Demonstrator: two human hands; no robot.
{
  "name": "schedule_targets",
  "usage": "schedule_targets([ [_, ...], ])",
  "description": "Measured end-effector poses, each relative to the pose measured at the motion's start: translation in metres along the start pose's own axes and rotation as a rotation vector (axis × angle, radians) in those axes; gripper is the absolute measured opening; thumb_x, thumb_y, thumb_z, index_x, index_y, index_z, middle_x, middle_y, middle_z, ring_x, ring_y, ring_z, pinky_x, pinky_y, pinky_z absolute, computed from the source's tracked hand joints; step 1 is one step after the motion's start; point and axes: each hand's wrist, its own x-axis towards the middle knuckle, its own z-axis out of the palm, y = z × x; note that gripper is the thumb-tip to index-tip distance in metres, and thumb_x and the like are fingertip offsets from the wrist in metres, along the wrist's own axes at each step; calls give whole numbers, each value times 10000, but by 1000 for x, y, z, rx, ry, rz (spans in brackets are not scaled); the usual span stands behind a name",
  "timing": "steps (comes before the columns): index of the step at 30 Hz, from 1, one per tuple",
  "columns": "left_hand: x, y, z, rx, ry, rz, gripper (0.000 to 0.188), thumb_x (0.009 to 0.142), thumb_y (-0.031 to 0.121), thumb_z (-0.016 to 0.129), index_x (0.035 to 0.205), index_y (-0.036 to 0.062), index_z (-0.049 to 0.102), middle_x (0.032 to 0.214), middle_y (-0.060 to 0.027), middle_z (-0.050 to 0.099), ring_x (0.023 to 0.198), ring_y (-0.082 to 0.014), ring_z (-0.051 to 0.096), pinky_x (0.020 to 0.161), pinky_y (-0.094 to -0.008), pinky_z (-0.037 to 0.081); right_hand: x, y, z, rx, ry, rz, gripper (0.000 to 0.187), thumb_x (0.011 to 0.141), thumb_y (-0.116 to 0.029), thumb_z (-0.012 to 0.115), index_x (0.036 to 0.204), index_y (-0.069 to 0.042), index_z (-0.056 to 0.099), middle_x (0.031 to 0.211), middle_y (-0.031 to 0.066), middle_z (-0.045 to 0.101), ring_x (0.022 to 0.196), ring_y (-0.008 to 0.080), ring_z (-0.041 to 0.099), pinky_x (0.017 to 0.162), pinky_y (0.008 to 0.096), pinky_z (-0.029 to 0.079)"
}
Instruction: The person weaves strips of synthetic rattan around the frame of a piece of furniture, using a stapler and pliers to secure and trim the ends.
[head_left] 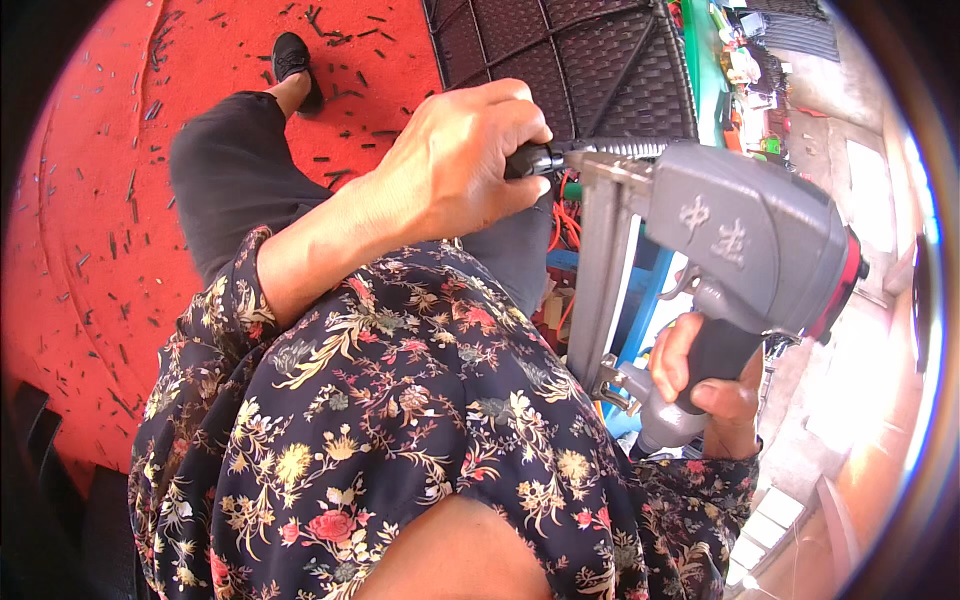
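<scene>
Closest to the camera, a dark grey staple gun point(755, 215) is held up on the person's right side, its body tilted and its long grey rail point(605, 260) slanting down toward the shirt. The right hand point(735, 395) is wrapped around the gun's black grip point(725, 352), with fingers curled together on one side and the thumb laid across the other; the curved trigger point(682, 283) sits above the fingers, with a visible gap between. Near the gun's nose, the left hand point(470, 160) pinches a short black cylindrical piece point(533, 161) between its thumb and bent fingers, which lie pressed together; whether this piece is joined to the gun cannot be told. Just beyond that hand stands a black woven panel point(590, 75) crossed by darker ribs. Below the hands, a black floral shirt point(400, 400) covers the person's torso and arms, the left sleeve pushed up from the forearm. Dark trousers point(225, 155) show past the shirt, one leg reaching out to a black shoe point(292, 58) on a red carpet point(80, 280). Small dark scraps point(131, 184) are scattered across it. Behind the rail, red cord point(568, 228) and a blue surface point(652, 300) are partly hidden, and farther right a jumble of coloured items, blurred near the rim, borders a pale concrete floor point(838, 118).
</scene>
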Motion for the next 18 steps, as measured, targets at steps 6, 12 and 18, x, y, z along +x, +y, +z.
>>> schedule_targets([
  [6, 0, -3, -14, 75, -23, -32, 273, 651, 1, 757, 879, -4, 607, 822, -90, 598, 723, -239, 615, 648, -309, 484, 2, 17, -32, -45, 120, -225, 346, 768, -246, 645, 895, 33, 485, 690, 92, 503, 572, 159, 504, 536, 275, 421],
  [12, 5, 2, -27, 49, -83, -83, 215, 706, 77, 747, 864, -4, 626, 801, -82, 601, 712, -196, 601, 655, -283, 459, 5, 72, -92, -106, 549, -117, 400, 854, -70, 563, 1217, 23, 421, 754, 88, 530, 627, 166, 536, 590, 299, 460],
  [18, 5, 4, -47, 13, -72, -249, 165, 879, 56, 602, 1003, -51, 627, 925, -71, 622, 872, -132, 577, 793, -259, 442, 62, 121, -195, -329, 730, -70, 753, 831, -121, 671, 1374, 54, 180, 719, 61, 571, 615, 143, 579, 543, 296, 482],
])
